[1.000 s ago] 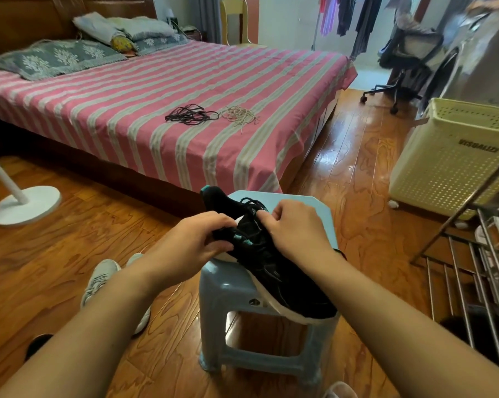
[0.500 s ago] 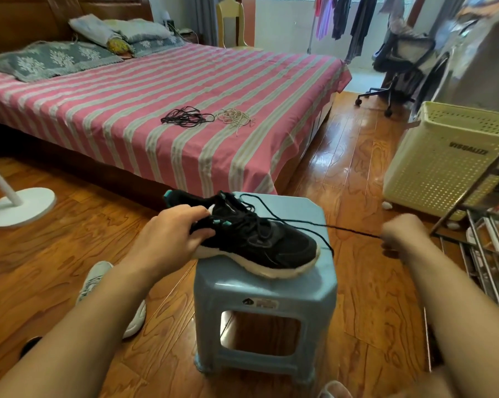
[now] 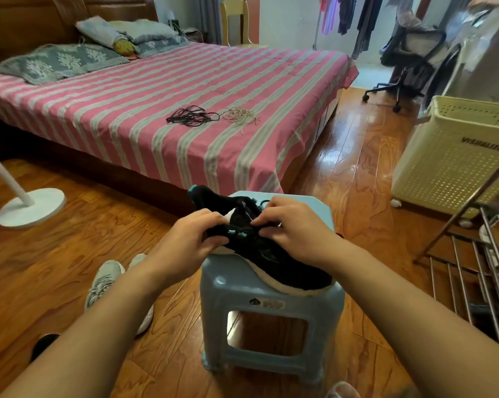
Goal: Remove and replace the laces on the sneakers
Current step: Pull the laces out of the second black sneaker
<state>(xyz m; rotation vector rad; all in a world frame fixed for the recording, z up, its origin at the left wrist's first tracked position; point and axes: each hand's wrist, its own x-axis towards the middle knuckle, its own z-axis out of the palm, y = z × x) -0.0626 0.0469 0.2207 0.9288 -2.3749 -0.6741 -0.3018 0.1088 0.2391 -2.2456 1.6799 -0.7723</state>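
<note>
A black sneaker [image 3: 288, 265] with teal eyelets and a white sole lies on a light blue plastic stool [image 3: 271, 305], toe toward me. My left hand [image 3: 191, 239] grips the sneaker's side near the collar. My right hand [image 3: 294, 225] is on the tongue area, fingertips pinching at the black lace by the upper eyelets. A bundle of black laces [image 3: 192, 116] and a bundle of beige laces [image 3: 241, 116] lie side by side on the striped bed. A grey-white sneaker [image 3: 104, 282] sits on the floor left of the stool.
The pink-striped bed [image 3: 156, 110] stands behind the stool. A white fan base [image 3: 30, 206] is at the left, a cream laundry basket [image 3: 455, 156] and a metal shoe rack [image 3: 478, 271] at the right. An office chair [image 3: 409, 61] stands farther back on the wooden floor.
My right hand, which had pulled the lace out to the right, has come back onto the sneaker's lacing. The sneaker has turned so its toe points toward me again.
</note>
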